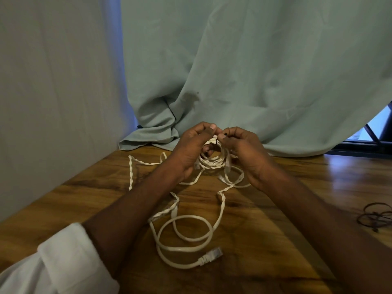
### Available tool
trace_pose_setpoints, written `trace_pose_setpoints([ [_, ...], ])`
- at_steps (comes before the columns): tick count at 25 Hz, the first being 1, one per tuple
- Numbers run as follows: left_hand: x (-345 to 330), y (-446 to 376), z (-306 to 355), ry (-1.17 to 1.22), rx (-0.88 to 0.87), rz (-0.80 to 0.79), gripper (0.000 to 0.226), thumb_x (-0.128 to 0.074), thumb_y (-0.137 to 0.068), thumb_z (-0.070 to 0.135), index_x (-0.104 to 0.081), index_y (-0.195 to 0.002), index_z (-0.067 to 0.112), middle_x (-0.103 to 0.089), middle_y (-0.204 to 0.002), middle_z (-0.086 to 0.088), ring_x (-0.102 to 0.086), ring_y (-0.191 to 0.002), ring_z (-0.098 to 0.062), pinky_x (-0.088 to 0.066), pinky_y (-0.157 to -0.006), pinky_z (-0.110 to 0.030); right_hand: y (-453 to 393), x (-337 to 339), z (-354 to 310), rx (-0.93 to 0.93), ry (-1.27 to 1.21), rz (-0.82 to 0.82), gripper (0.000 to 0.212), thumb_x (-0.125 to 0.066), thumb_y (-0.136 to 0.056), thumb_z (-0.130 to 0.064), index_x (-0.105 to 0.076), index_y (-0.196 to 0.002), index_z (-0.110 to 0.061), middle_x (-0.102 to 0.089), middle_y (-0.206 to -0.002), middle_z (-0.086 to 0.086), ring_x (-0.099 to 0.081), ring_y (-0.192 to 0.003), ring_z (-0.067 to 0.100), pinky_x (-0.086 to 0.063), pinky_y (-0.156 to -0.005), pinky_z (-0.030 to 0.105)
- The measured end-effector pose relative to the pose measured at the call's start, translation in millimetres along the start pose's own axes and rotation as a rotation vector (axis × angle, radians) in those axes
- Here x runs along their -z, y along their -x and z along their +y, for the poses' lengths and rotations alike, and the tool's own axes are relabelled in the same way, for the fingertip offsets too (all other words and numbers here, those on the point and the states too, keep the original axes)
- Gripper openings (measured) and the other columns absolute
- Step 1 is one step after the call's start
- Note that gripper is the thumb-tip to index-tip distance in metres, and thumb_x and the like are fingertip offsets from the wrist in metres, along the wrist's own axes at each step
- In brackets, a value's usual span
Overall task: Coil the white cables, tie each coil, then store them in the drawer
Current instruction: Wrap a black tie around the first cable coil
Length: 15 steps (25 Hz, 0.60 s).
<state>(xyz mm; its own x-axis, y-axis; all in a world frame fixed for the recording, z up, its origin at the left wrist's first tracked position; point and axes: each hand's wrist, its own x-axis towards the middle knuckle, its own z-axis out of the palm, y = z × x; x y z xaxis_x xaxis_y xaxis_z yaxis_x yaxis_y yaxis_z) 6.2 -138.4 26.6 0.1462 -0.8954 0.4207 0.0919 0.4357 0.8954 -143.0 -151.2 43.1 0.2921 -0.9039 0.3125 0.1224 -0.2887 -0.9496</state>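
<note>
White cable coil (212, 161) sits at 12 o'clock over the tabletop (286, 198); left hand (191, 149) grips it so the loops stay bunched, right hand (244, 153) pinches a dark tie (216, 142) on top. Loose cable (184, 240) sprawls at 6 o'clock.

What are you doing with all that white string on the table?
It's cable, not string. Both hands, the left hand and the right hand, hold a small coil of white cable above the wooden table and pinch a thin dark tie at its top. More white cable lies loose nearer the person. Spare dark ties wait on the right.
</note>
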Motion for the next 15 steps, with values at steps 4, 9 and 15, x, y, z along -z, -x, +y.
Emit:
trace_pose_setpoints([
  [4,-3,1,0,-0.119,-0.043,0.048,0.024,-0.059,-0.106,0.024,-0.072,-0.108,0.004,-0.066,-0.089,-0.013,-0.048,-0.054,-0.007,-0.047,-0.053,-0.022,0,-2,7,0.069,0.003,0.099,0.002,-0.071,-0.094,-0.003,-0.072,-0.094,-0.004,-0.078,-0.088,0.018,-0.074,-0.077,0.026,-0.062,-0.077,0.041],
  [9,-11,1,-3,-0.175,-0.074,0.145,0.029,-0.062,-0.104,0.032,-0.069,-0.109,0.004,-0.068,-0.081,-0.007,-0.054,-0.054,-0.010,-0.047,-0.052,-0.025,4,-9,8,0.124,-0.087,0.177,0.006,-0.069,-0.092,0.004,-0.069,-0.099,0.002,-0.073,-0.078,0.011,-0.070,-0.065,0.012,-0.057,-0.060,0.024],
  [15,-14,4,-1,-0.217,0.118,0.119,0.053,-0.053,-0.106,0.048,-0.066,-0.097,-0.002,-0.056,-0.054,-0.004,-0.056,-0.056,-0.021,-0.049,-0.071,-0.038,1,-8,16,0.148,-0.059,0.217,0.007,-0.073,-0.090,0.002,-0.071,-0.094,-0.003,-0.076,-0.085,0.015,-0.071,-0.075,0.018,-0.061,-0.073,0.034],
])
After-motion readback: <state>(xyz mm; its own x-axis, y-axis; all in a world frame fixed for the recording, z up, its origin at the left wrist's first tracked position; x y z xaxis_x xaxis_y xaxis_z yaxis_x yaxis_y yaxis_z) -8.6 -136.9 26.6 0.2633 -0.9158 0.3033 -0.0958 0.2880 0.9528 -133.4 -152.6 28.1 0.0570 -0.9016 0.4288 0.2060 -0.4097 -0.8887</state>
